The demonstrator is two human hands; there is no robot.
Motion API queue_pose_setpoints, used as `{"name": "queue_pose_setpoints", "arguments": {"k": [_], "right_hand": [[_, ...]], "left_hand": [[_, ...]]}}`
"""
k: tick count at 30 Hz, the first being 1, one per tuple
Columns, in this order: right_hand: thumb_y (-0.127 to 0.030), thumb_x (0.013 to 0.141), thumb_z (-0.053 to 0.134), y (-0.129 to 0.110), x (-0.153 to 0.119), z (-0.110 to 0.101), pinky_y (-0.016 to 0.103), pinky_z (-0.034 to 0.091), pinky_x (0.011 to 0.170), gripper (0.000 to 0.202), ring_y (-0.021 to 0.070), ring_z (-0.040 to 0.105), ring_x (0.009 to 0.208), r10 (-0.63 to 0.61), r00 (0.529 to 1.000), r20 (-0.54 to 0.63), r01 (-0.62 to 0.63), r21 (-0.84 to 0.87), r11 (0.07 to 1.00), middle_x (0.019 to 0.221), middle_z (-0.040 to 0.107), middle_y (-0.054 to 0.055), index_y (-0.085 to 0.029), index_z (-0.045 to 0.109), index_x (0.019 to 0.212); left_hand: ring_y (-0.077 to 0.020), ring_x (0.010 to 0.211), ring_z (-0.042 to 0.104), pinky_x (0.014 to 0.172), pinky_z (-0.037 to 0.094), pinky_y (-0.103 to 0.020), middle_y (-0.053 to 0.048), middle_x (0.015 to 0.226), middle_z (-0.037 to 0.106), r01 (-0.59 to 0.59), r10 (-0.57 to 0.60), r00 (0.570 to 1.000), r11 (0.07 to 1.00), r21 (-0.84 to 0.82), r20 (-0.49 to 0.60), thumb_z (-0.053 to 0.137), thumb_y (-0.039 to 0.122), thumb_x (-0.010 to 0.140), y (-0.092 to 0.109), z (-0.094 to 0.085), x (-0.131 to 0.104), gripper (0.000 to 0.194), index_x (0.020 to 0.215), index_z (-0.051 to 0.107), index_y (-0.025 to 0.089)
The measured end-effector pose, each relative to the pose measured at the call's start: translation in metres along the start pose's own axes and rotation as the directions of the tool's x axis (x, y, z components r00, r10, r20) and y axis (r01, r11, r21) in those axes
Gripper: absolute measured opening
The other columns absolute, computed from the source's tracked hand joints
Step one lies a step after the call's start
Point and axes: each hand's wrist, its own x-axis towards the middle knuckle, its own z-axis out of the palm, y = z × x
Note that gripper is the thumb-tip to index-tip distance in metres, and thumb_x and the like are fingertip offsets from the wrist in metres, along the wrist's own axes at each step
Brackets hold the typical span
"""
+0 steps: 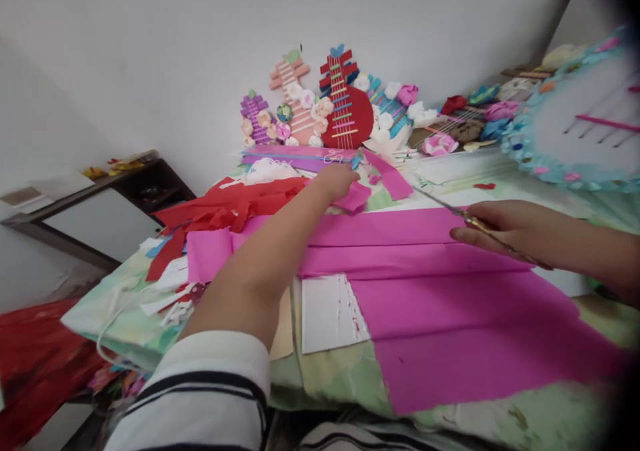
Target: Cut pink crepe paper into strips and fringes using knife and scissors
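Note:
My left hand (341, 181) reaches across to the far side of the table, fingers curled down over a small pink paper piece (354, 199). What lies between its fingertips, if anything, is hidden behind the hand. Closed around the handles of a pair of scissors (440, 203) is my right hand (510, 227). The scissor blades point left and away, above the top edge of a large folded sheet of magenta crepe paper (440, 304). Beyond my left hand lies a flat purple-pink strip (290, 157) with a blue line and a white loop of string. A loose pink strip (390, 174) is to its right.
Several handmade lute-shaped crafts, including a red one (356, 114), lean against the wall with paper flowers. A blue-fringed round craft (575, 117) stands at right. Red crepe paper (225, 201) lies left, a white card (330, 317) in front. A dark cabinet (110, 217) stands beyond.

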Motion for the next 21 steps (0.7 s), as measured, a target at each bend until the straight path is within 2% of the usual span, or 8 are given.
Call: {"name": "queue_pose_setpoints", "arguments": {"k": [3,5,7,10,12,14,16,21], "right_hand": [[-0.066,0.072,0.033,-0.01,0.005,0.013,0.025,0.029,0.047,0.048,0.0104,0.039,0.048,-0.063,0.995,0.081,0.069,-0.082,0.994,0.055,0.047,0.0,-0.019,0.039,0.063],[-0.065,0.071,0.038,-0.024,0.01,0.021,0.025,0.028,0.047,0.046,0.0109,0.039,0.048,-0.104,0.991,0.081,0.113,-0.107,0.988,0.057,0.048,0.001,-0.02,0.04,0.064],[-0.057,0.07,0.045,-0.04,0.017,0.03,0.024,0.028,0.048,0.038,0.0114,0.04,0.05,-0.168,0.985,0.048,0.173,-0.122,0.977,0.06,0.05,0.002,-0.02,0.041,0.065],[-0.038,0.072,0.048,-0.066,0.033,0.042,0.023,0.027,0.048,0.019,0.0122,0.042,0.054,-0.281,0.959,0.038,0.283,-0.12,0.952,0.067,0.053,0.003,-0.019,0.043,0.068],[-0.034,0.07,0.049,-0.077,0.042,0.049,0.023,0.027,0.049,0.017,0.0125,0.043,0.055,-0.341,0.938,0.061,0.346,-0.124,0.93,0.068,0.053,0.004,-0.019,0.042,0.067],[-0.032,0.071,0.047,-0.083,0.049,0.053,0.024,0.027,0.049,0.016,0.0125,0.042,0.055,-0.361,0.929,0.079,0.369,-0.143,0.918,0.066,0.053,0.004,-0.019,0.041,0.065],[-0.029,0.073,0.041,-0.084,0.052,0.055,0.024,0.026,0.049,0.014,0.0122,0.041,0.053,-0.364,0.927,0.087,0.374,-0.148,0.916,0.064,0.052,0.003,-0.018,0.04,0.064],[-0.024,0.073,0.036,-0.076,0.056,0.051,0.023,0.025,0.049,0.01,0.0111,0.037,0.053,-0.382,0.919,0.096,0.392,-0.117,0.913,0.062,0.049,0.001,-0.018,0.04,0.066]], "left_hand": [[-0.0215,0.098,0.052,0.079,0.039,-0.031,-0.01,0.108,0.057,0.037,-0.037,0.999,0.999,-0.005,0.016,0.041,0.012,0.077,0.008,-0.019,-0.03,0.039,0.114,0.051,0.016],[-0.0196,0.088,0.056,0.075,0.041,-0.029,-0.006,0.099,0.061,0.099,-0.096,0.993,0.994,-0.04,0.063,0.04,0.02,0.08,0.016,-0.038,-0.067,0.03,0.105,0.057,0.017],[-0.0188,0.085,0.057,0.075,0.041,-0.029,-0.004,0.097,0.062,0.144,-0.128,0.981,0.984,-0.103,0.146,0.041,0.033,0.082,0.026,-0.048,-0.11,0.03,0.101,0.059,0.019],[-0.0218,0.094,0.053,0.079,0.041,-0.03,-0.009,0.108,0.057,0.187,-0.143,0.957,0.969,-0.161,0.252,0.048,0.046,0.077,0.039,-0.039,-0.166,0.046,0.111,0.054,0.014],[-0.0232,0.098,0.051,0.082,0.04,-0.031,-0.012,0.111,0.054,0.17,-0.131,0.964,0.972,-0.16,0.232,0.052,0.043,0.076,0.042,-0.022,-0.188,0.043,0.106,0.056,0.013],[-0.0201,0.093,0.052,0.08,0.04,-0.029,-0.009,0.102,0.057,0.164,-0.128,0.974,0.968,-0.19,0.187,0.05,0.033,0.079,0.041,-0.007,-0.196,0.028,0.097,0.06,0.015],[-0.0175,0.087,0.054,0.078,0.04,-0.027,-0.007,0.092,0.061,0.164,-0.132,0.977,0.966,-0.199,0.166,0.046,0.026,0.081,0.037,0.002,-0.196,0.02,0.086,0.063,0.015],[-0.0154,0.073,0.056,0.064,0.04,-0.024,-0.003,0.077,0.063,0.189,-0.16,0.977,0.956,-0.226,0.14,0.046,0.022,0.078,0.029,0.001,-0.187,0.017,0.076,0.062,0.017]]}}
